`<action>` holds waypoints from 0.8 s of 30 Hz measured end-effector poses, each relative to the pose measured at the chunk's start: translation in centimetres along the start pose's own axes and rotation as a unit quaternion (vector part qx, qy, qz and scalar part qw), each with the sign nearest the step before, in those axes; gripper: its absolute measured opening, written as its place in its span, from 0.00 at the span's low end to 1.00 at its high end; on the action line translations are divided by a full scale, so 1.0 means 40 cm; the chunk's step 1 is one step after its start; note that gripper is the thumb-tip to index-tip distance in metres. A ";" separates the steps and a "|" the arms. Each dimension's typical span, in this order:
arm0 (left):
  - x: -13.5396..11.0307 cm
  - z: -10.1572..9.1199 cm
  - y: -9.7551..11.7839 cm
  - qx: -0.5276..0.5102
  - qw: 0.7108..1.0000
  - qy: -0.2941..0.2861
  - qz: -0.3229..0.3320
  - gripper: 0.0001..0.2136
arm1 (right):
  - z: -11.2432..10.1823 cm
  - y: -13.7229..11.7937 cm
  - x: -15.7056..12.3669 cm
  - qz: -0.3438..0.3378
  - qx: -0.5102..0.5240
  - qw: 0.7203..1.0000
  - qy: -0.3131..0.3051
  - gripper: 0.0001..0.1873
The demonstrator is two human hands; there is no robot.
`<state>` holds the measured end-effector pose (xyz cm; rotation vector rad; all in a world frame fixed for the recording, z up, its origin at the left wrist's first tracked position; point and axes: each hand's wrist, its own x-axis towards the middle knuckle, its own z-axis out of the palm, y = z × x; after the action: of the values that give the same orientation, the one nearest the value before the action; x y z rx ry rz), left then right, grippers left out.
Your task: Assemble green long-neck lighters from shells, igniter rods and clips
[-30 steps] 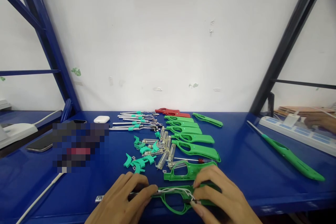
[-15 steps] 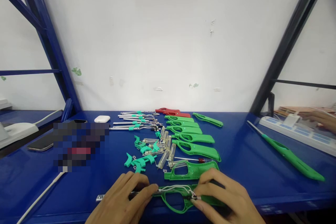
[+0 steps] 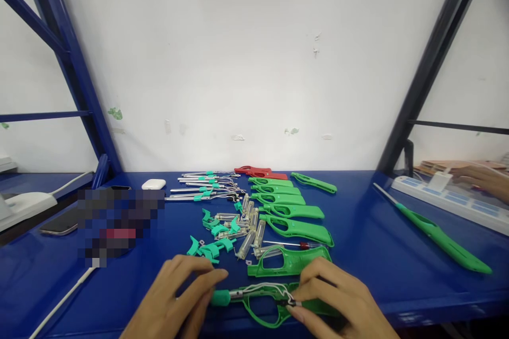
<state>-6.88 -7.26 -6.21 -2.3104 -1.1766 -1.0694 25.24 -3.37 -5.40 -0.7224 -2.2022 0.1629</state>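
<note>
In front of me lies a green lighter handle half [image 3: 258, 321] with a loop-shaped trigger opening. A metal lighter tube [image 3: 237, 294] with a green collar [image 3: 220, 298] reaches in from its left. White wires [image 3: 274, 287] run from the tube to a small black igniter [image 3: 291, 302]. My right hand [image 3: 338, 299] pinches this igniter over the handle half. My left hand [image 3: 178, 294] is curled round the tube left of the collar and hides that stretch. Just beyond is another green handle half [image 3: 292, 262].
Several green handle halves [image 3: 298, 230] and red ones [image 3: 266, 175] lie behind. Left of them are metal tubes [image 3: 186, 190], clear fuel tanks [image 3: 248, 241] and teal triggers [image 3: 212, 248]. A screwdriver [image 3: 304, 246], an assembled lighter [image 3: 433, 233] and a power strip [image 3: 449, 201] lie rightward. A person's hand [image 3: 481, 177] shows at far right.
My left hand has shifted left along the tube, and the green collar now shows beside its fingers. My right hand stays at the igniter. The view has tilted slightly.
</note>
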 end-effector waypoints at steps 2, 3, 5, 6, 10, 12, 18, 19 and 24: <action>0.025 -0.023 -0.023 0.035 0.999 -0.011 -0.017 0.11 | 0.002 0.000 0.001 -0.004 0.002 1.000 0.001 0.15; 0.037 -0.034 -0.036 0.053 0.998 -0.026 -0.025 0.10 | 0.003 0.000 0.001 -0.005 0.002 1.000 0.002 0.15; 0.058 -0.050 -0.064 0.074 0.996 -0.028 -0.030 0.13 | 0.004 0.000 0.001 -0.005 0.002 1.000 0.001 0.15; 0.064 -0.055 -0.078 0.084 0.995 -0.043 -0.025 0.13 | 0.004 0.000 0.001 -0.005 0.003 1.000 0.001 0.15; 0.064 -0.054 -0.132 0.098 0.989 -0.106 -0.024 0.16 | 0.004 -0.001 0.001 0.001 0.007 1.000 -0.002 0.14; 0.059 -0.051 -0.155 0.101 0.983 -0.142 -0.060 0.18 | 0.005 -0.002 0.002 0.003 0.009 1.000 0.001 0.15; 0.070 -0.070 -0.190 0.039 0.959 -0.228 -0.163 0.21 | 0.004 -0.003 0.000 0.008 0.009 1.000 0.001 0.14; 0.069 -0.074 -0.193 0.033 0.957 -0.232 -0.173 0.22 | 0.003 -0.003 0.000 0.010 0.008 1.000 0.002 0.14; 0.027 -0.082 -0.198 0.072 0.963 -0.196 -0.172 0.24 | 0.001 -0.003 0.001 0.023 0.013 1.000 0.007 0.15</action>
<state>-14.35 -3.83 -3.53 -2.3187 -1.7939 -0.6051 25.13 -3.45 -5.36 -0.7576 -2.1682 0.2093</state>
